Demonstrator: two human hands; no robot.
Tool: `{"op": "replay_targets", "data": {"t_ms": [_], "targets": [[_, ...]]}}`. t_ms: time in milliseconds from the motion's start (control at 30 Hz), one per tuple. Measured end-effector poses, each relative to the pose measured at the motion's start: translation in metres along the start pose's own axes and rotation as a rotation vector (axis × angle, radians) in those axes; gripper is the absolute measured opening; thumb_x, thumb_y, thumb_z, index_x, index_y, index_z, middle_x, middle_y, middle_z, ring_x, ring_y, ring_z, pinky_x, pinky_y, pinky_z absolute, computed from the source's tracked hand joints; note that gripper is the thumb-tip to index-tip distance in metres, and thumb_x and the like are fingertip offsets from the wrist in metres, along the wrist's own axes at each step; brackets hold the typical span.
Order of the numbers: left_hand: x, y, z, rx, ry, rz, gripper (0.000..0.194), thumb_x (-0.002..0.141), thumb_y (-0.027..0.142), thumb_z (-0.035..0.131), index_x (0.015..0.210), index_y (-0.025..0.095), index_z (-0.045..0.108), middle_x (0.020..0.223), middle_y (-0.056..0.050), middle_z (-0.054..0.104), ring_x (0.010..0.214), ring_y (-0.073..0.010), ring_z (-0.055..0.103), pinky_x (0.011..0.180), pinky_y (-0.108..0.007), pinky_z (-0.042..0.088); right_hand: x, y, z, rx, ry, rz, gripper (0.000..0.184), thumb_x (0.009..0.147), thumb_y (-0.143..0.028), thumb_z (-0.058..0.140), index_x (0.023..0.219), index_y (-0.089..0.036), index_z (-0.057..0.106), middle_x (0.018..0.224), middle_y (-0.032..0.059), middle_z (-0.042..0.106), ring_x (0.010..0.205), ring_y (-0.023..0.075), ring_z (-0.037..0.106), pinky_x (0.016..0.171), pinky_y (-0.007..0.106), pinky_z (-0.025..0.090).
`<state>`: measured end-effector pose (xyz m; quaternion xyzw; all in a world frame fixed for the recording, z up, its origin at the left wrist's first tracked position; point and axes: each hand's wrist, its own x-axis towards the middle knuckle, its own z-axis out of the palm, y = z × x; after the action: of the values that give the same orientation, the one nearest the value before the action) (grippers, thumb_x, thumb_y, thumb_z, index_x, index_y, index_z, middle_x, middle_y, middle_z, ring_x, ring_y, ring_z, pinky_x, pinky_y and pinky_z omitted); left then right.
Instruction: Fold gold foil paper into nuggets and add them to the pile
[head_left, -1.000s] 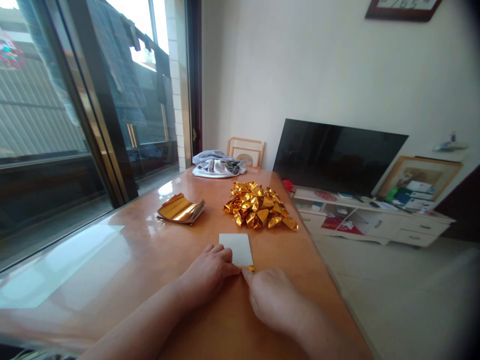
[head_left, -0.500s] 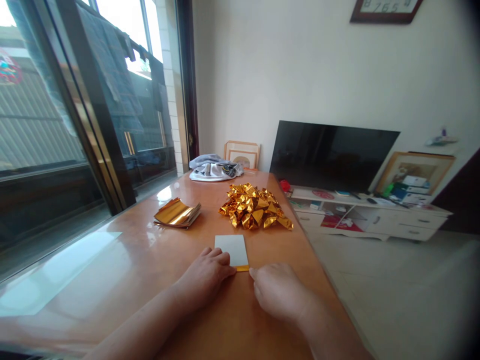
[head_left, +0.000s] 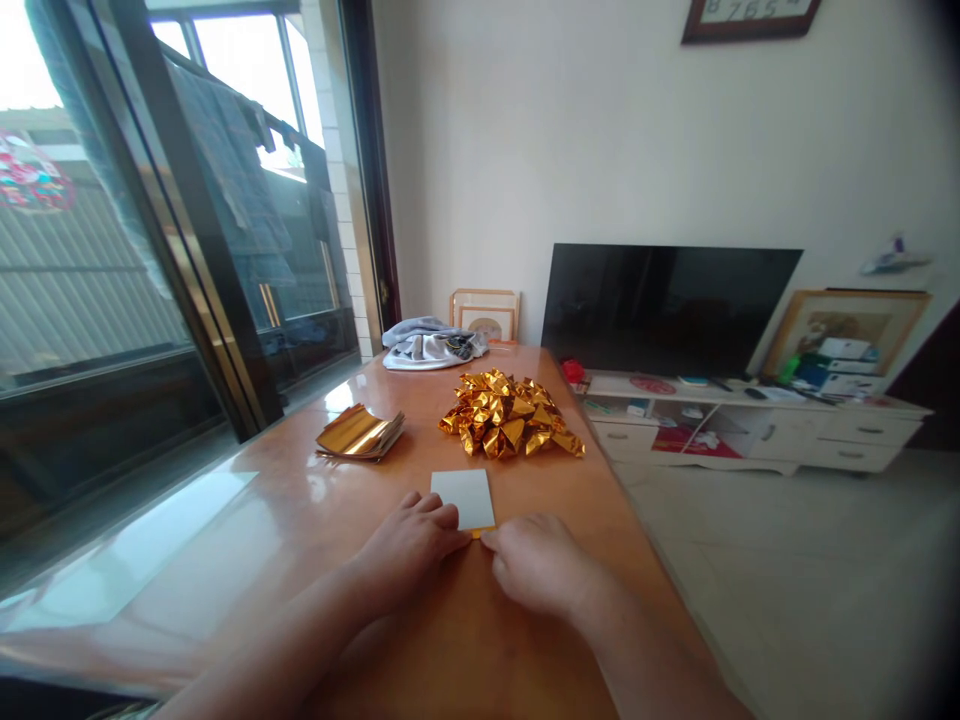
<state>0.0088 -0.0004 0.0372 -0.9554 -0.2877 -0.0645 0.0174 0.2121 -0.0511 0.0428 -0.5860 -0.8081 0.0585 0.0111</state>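
Observation:
A sheet of gold foil paper (head_left: 466, 497) lies pale side up on the table in front of me. Its near edge is folded over in a narrow gold strip. My left hand (head_left: 416, 540) has its fingers curled, the thumb pressing the left part of that fold. On the right part, the fingertips of my right hand (head_left: 534, 560) press down, the other fingers tucked in. Beyond the sheet sits a heap of folded gold foil pieces (head_left: 506, 415). To its left is a stack of gold foil paper (head_left: 360, 432), slightly curled.
The glossy wooden table (head_left: 405, 420) runs away from me, its right edge close to my right arm. Bundled grey cloth (head_left: 431, 345) lies at its far end. A television (head_left: 667, 310) stands on a white cabinet (head_left: 806, 440) beyond. Glass sliding doors (head_left: 180, 250) line the left.
My right hand has slid a little left along the folded edge, closer to my left thumb. My left hand stays in place. The camera view has shifted slightly.

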Motion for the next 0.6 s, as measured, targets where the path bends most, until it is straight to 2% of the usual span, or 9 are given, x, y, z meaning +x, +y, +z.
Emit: {"op": "replay_targets", "data": {"t_ms": [200,500,600], "targets": [[-0.013,0.003,-0.003,0.010,0.006,-0.017,0.021,0.097,0.024,0.051,0.106,0.030,0.069,0.095,-0.005,0.065,0.091,-0.0222,0.052,0.083,-0.037,0.034,0.001,0.003,-0.003,0.002,-0.029,-0.003,0.031,0.090,-0.029,0.048,0.101,-0.026,0.078,0.098,0.0116,0.077,0.088,0.0288,0.071,0.072,0.033,0.046],[-0.042,-0.008,-0.012,0.016,0.003,-0.078,0.024,0.098,0.022,0.048,0.105,0.029,0.070,0.097,-0.004,0.068,0.095,-0.0234,0.053,0.086,-0.038,0.035,0.006,0.006,0.002,-0.011,-0.032,-0.018,0.037,0.093,-0.034,0.043,0.106,-0.028,0.077,0.102,0.0098,0.077,0.089,0.0284,0.071,0.071,0.034,0.048],[-0.047,-0.010,-0.013,0.010,0.016,-0.110,0.024,0.098,0.023,0.047,0.098,0.028,0.070,0.096,-0.004,0.068,0.094,-0.0231,0.054,0.086,-0.039,0.035,0.006,0.007,0.001,0.005,-0.049,-0.010,0.036,0.093,-0.034,0.044,0.106,-0.029,0.077,0.102,0.0093,0.077,0.089,0.0276,0.071,0.071,0.033,0.047]]}}
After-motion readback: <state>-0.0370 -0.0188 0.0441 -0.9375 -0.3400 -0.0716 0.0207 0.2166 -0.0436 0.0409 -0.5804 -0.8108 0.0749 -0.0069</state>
